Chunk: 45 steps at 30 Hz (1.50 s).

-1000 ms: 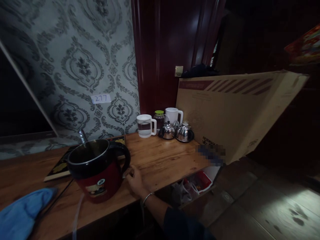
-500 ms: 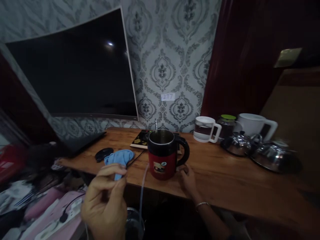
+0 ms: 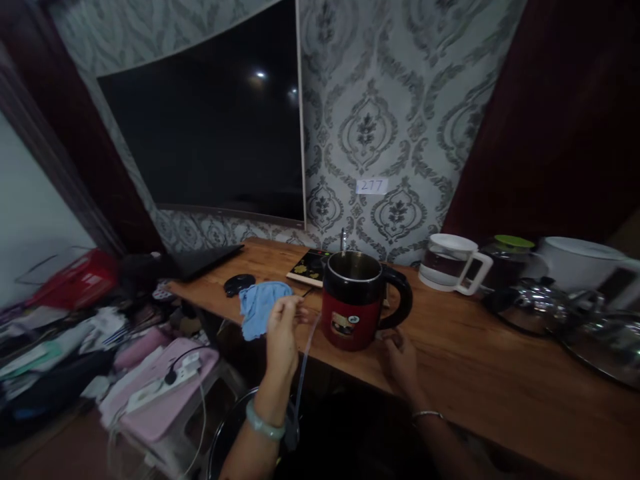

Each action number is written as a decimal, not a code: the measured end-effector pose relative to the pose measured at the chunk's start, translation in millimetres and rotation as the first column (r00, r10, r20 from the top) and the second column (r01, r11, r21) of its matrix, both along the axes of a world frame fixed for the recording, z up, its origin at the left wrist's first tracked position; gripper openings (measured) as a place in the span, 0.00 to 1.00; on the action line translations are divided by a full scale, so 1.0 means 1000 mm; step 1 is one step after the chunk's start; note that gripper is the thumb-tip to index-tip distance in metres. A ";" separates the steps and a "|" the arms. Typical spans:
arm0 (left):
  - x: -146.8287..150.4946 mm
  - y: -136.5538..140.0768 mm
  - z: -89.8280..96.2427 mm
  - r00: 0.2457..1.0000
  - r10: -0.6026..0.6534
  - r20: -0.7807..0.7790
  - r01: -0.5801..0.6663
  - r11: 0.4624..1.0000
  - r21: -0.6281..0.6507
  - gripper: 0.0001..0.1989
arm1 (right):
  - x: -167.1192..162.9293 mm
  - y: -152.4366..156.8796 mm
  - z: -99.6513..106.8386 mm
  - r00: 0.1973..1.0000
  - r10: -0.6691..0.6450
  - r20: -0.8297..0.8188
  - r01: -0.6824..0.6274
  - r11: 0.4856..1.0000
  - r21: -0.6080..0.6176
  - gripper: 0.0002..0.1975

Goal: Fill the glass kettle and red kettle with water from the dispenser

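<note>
A large red and black kettle-like mug [image 3: 353, 303], lidless with a black handle on its right, stands upright near the table's front edge. A clear tube [image 3: 304, 367] hangs down over the edge at its left. My left hand [image 3: 284, 327], wearing a pale green bangle, is between a crumpled blue cloth [image 3: 263, 308] and the mug, its fingers loosely bent and pointing right. The cloth lies partly behind this hand, on the table edge. My right hand [image 3: 401, 357] is beside the mug's lower right side, fingertips pinched together under the handle; what they hold is too small to tell.
Behind the mug lies a flat black panel with gold flowers [image 3: 306, 267]. To the right stand a glass jug [image 3: 447, 263] and steel kettles [image 3: 530, 307]. A black mouse-like object [image 3: 239, 285] and laptop [image 3: 207, 260] are left. A power strip [image 3: 163, 390] rests on a pink stool [image 3: 150, 427].
My left hand has moved forward and right, past the blue cloth towards the mug. More of the cloth shows on the table. The right hand stays by the mug's base. The view has turned left.
</note>
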<state>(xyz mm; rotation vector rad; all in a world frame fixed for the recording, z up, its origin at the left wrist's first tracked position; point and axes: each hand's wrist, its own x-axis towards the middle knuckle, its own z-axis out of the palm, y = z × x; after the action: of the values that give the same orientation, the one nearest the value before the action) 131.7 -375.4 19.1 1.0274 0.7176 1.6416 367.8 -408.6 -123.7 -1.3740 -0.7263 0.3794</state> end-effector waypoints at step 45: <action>-0.115 0.189 -0.063 -0.517 0.023 -0.856 -0.087 0.993 0.079 0.22 | -0.004 -0.013 0.015 0.996 0.024 0.085 -0.010 0.988 -0.156 0.24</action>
<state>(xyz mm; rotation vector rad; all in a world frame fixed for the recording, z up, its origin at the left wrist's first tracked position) 16.4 -186.9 -44.0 2.5014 2.0233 -0.0407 363.3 -422.0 -108.5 -1.5398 -0.7938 0.3986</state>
